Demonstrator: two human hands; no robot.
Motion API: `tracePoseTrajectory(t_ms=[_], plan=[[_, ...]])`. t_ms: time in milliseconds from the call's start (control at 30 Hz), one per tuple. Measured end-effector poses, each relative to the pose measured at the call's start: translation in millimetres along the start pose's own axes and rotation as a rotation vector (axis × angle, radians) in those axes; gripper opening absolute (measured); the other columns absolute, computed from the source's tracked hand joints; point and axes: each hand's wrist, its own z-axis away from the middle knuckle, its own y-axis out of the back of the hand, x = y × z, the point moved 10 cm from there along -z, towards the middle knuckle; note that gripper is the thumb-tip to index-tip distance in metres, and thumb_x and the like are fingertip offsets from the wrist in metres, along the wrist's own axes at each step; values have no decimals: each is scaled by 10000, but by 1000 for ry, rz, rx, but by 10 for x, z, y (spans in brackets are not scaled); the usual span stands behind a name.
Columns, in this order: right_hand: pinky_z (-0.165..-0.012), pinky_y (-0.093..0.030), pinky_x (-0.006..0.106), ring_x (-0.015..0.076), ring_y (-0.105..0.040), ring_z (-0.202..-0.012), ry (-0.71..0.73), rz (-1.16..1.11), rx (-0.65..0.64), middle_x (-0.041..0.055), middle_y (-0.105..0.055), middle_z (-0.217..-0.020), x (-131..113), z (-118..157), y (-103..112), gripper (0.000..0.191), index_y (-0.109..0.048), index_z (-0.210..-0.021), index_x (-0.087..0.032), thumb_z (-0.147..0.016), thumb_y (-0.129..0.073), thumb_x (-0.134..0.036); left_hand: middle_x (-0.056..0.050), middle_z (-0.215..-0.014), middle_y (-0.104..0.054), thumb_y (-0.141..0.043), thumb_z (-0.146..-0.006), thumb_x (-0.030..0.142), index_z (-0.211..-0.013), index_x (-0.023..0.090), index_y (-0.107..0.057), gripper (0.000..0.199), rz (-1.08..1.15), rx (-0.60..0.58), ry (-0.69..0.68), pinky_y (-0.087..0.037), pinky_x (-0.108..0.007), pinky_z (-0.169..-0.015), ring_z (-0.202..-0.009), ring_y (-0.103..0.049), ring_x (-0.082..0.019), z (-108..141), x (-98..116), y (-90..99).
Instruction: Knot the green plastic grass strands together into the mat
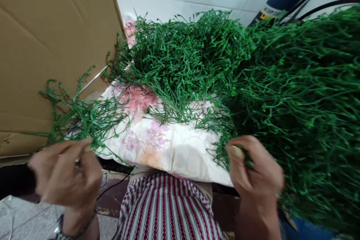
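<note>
Both hands pinch green stems: left hand (pixel 66 180), right hand (pixel 257 174); tube label unreadable.

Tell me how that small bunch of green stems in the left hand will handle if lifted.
The bunch looks thin and wiry, so probably light and springy. Its strands splay and curl, so it will likely flop and snag the big pile. The left hand pinches it in a closed grip.

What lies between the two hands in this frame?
In the head view, the near edge of a floral pillow and a striped cloth below it lie between the left hand and the right hand, each pinching green plastic stems.
</note>
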Motion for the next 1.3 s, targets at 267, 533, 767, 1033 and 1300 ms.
tracePoseTrajectory(t_ms=[267, 533, 767, 1033, 1300], plan=[[-735, -348, 386, 252, -541, -836, 51, 829, -4, 98, -643, -918, 566, 312, 363, 206, -590, -918, -219, -791, -526, -368, -134, -923, -599, -497, -797, 282, -1006, 131, -562, 266, -64, -592, -692, -397, -417, -719, -841, -538, -277, 82, 1724, -1331], [-832, -311, 408, 289, -497, -1003, -57, 699, -204, 92, -593, -1111, 624, 353, 283, 479, -547, -1109, -198, -802, -455, -554, -45, -775, -617, -468, -796, 173, -781, 163, -618, 151, 240, -535, -508, -439, -312, -719, -767, -577, -178, -126, 1480, -1373], [-873, -369, 400, 230, -560, -912, -14, 515, 84, 67, -640, -960, 238, 331, 546, 167, -595, -953, -214, -797, -570, -268, -23, -788, -641, -518, -772, 192, -794, 161, -637, 125, 435, -357, -312, -474, -242, -706, -743, -603, -132, -277, 1085, -1160], [-716, -331, 378, 255, -487, -886, 104, 619, -339, 100, -598, -1063, 18, -189, -514, 315, -559, -1131, -244, -823, -503, -276, -30, -752, -643, -502, -752, 161, -749, 178, -639, 138, 203, -328, -396, -463, -255, -702, -730, -607, -155, -270, 977, -1136], [-716, -429, 314, 176, -520, -753, 73, 410, -359, 89, -604, -791, 44, -406, -856, 270, -635, -872, -133, -858, -366, -126, -29, -711, -625, -470, -746, 182, -743, 199, -619, 150, 15, -513, -498, -420, -290, -699, -712, -582, -186, -127, 1014, -1327]])
